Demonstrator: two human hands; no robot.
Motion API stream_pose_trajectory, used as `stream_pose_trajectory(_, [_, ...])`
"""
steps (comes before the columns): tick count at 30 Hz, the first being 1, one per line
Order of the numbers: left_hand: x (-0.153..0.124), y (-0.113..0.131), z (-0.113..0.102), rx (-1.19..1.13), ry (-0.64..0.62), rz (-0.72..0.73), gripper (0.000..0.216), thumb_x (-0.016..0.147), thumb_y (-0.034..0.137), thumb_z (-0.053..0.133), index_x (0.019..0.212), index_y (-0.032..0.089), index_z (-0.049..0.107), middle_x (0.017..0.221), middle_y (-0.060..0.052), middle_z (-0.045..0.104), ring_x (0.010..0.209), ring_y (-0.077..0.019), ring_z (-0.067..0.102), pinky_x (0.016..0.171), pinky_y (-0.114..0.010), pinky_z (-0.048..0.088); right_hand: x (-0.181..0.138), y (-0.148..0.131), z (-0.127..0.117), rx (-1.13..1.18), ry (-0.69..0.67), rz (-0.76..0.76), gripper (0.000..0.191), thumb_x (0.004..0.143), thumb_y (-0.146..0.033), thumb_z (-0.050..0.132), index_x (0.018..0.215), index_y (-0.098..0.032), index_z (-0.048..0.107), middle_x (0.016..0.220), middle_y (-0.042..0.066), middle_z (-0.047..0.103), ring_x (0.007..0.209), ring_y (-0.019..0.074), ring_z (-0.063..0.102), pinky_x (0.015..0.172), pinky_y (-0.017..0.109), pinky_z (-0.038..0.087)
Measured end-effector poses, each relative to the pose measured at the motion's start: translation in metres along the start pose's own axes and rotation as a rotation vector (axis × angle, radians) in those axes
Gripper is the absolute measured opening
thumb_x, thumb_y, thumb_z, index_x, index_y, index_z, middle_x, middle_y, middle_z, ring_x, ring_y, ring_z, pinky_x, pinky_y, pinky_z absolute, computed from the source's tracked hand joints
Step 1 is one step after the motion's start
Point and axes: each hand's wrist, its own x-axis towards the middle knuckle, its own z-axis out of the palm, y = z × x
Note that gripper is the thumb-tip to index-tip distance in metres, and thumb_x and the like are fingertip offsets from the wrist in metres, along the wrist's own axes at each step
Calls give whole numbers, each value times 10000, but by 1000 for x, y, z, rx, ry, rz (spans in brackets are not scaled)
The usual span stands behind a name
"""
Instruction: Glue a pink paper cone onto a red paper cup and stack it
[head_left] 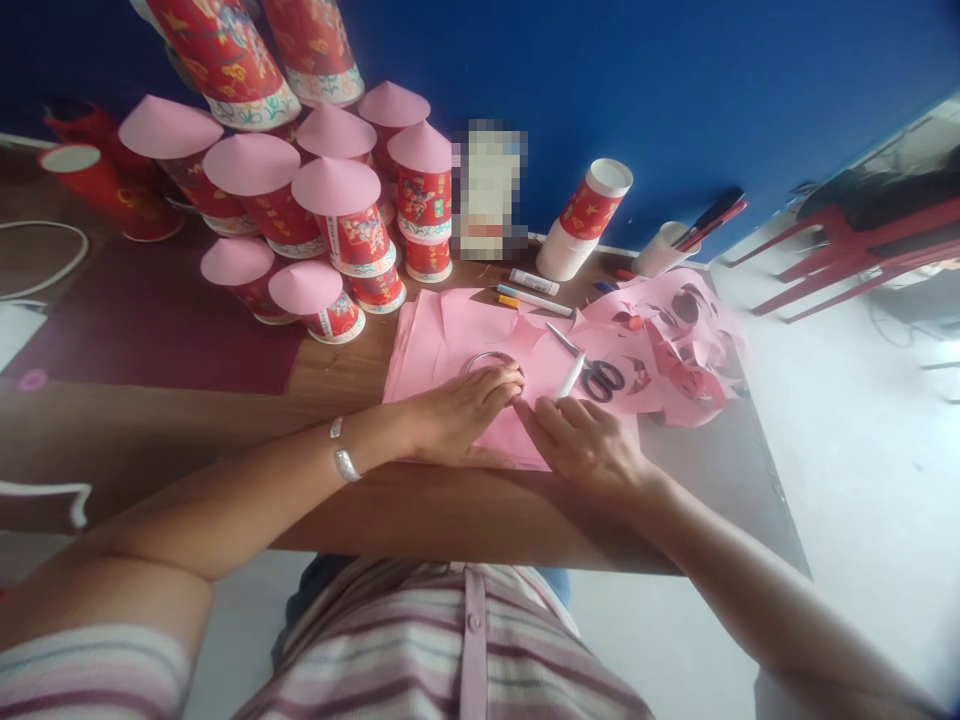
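My left hand point(472, 405) lies over a thin round ring point(491, 357), holding it down with fingers close together; its near side is hidden under the hand. Beneath both is a stack of pink paper sheets point(427, 345). Close to the fingertips of that hand, my right hand point(589, 445) is closed around a white marker point(572, 376), which slants up and away from the paper. Its other end is covered by the fingers. Black-handled scissors point(602, 380) lie just beyond the right hand on the paper.
Red paper-cup lanterns with pink cone tops point(336, 187) stand at the back left. Behind the paper lie a glue stick point(534, 282) and a blue-capped pen point(534, 301). Cut pink scraps point(686, 350) cover the right side. A pen cup point(660, 250) stands near the blue wall point(637, 80).
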Motion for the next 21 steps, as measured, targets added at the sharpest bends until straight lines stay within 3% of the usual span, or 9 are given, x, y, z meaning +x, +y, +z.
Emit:
stream_pose_trajectory(5, [1,2,-7,-39,-11,-30,509,1012,384,580,1423,136,411,1510,-284,473,1487,-405,466,1190,-628,489,3,-2,6,14,-84,-46,332,1037,-313,620,1271,-84,680,870,87,694,754,231,561,559,400,441])
stream_pose_trajectory(9, [5,-2,-13,-150,31,-41,330,1054,262,455,1378,202,461,1406,-207,570,1403,-315,533,1203,-585,494,3,0,6,38,-93,-28,279,1001,-89,601,1262,-145,679,850,60,682,750,218,559,547,400,400])
stream_pose_trajectory(12, [6,-9,-18,-190,41,-61,388,1074,310,460,1447,202,479,1454,-211,579,1413,-306,547,1206,-582,500,3,0,5,62,-101,-2,424,950,34,566,1309,-169,666,859,48,687,767,212,575,560,400,399])
stream_pose_trajectory(16, [6,-22,-33,-111,19,-83,593,1039,318,568,1595,156,439,1617,-229,512,1561,-329,433,1260,-591,443,3,-3,4,25,-117,-17,391,935,37,569,1270,-129,685,876,65,692,788,224,583,580,413,411])
stream_pose_trajectory(21, [19,-39,-56,-1,-119,-45,616,914,337,768,1496,191,624,1550,-160,636,1529,-338,495,1292,-568,387,2,-4,4,59,-121,1,464,906,68,554,1309,-136,658,914,69,693,794,225,577,595,412,413])
